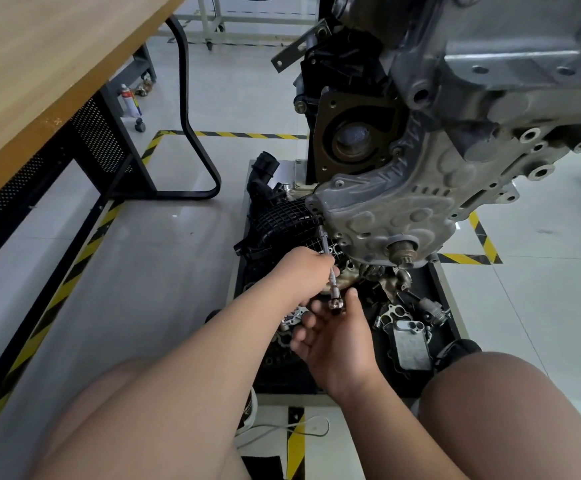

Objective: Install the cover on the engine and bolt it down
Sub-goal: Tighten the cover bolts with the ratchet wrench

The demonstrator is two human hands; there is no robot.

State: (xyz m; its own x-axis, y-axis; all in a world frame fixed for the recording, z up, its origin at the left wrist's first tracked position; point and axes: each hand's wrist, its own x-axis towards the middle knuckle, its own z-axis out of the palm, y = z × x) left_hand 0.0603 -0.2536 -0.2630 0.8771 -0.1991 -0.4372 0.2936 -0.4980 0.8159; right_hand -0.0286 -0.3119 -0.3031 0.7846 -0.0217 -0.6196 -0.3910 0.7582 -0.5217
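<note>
The grey cast cover (396, 206) sits against the lower face of the engine (490, 81), which hangs on a stand. A slim steel socket extension (329, 261) runs from a bolt at the cover's left edge (319, 220) down to its drive end (337, 304). My left hand (304, 271) is closed around the extension's shaft. My right hand (337, 341) pinches the drive end between thumb and fingertips, palm up. A crank shaft stub (403, 252) sticks out of the cover's lower part.
A black tray (445, 299) under the engine holds a black ribbed intake manifold (282, 220), an oil cooler (410, 344) and several loose parts. A wooden bench (39, 81) with black legs stands at left. Yellow-black tape (70, 271) marks the floor. My knees frame the bottom.
</note>
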